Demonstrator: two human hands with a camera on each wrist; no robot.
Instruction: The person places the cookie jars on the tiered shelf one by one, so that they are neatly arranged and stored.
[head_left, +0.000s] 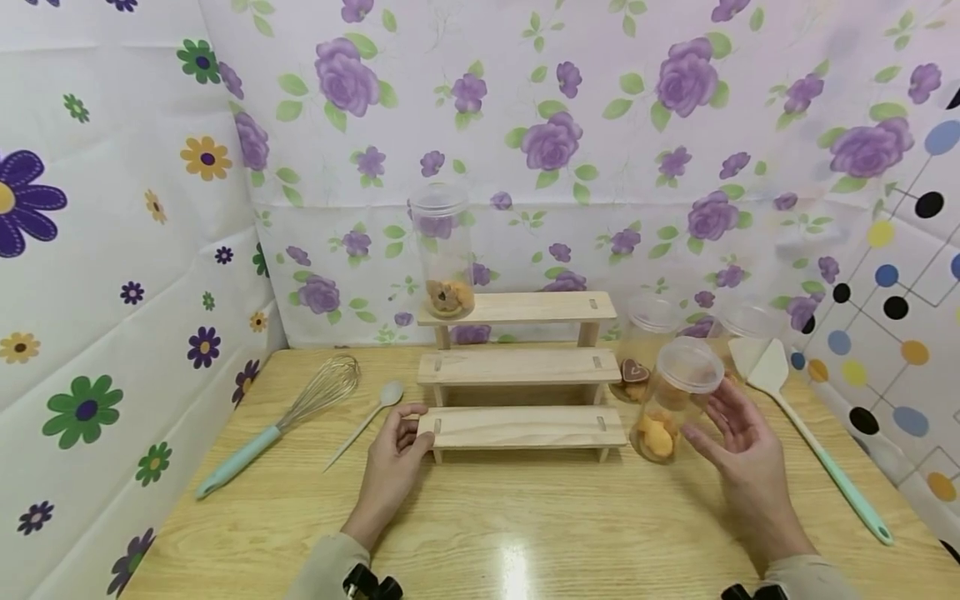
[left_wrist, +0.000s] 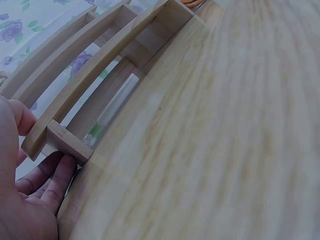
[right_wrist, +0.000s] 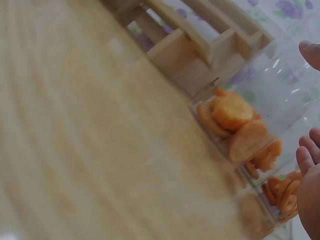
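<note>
A three-tier wooden shelf (head_left: pixel 525 427) stands on the table, its front tier lowest. At that tier's left end, my left hand (head_left: pixel 397 450) grips the edge, thumb on top and fingers bent below, as the left wrist view shows. My right hand (head_left: pixel 742 458) is beside a clear lidded jar (head_left: pixel 678 392) of orange snacks (right_wrist: pixel 235 120). Its thumb and fingers are spread beside the jar; whether they touch it I cannot tell. Behind stand a jar with a heart-shaped cookie (head_left: pixel 634 372) and another clear jar (head_left: pixel 750 321), partly hidden. One more jar (head_left: pixel 442 250) stands on the top tier's left end.
Left of the shelf lie a whisk (head_left: pixel 281 429) with a pale blue handle and a small light spoon (head_left: pixel 367 421). A spatula (head_left: pixel 813 442) with a mint handle lies at the right. Flowered cloth (head_left: pixel 510 100) hangs behind the table (head_left: pixel 480 525).
</note>
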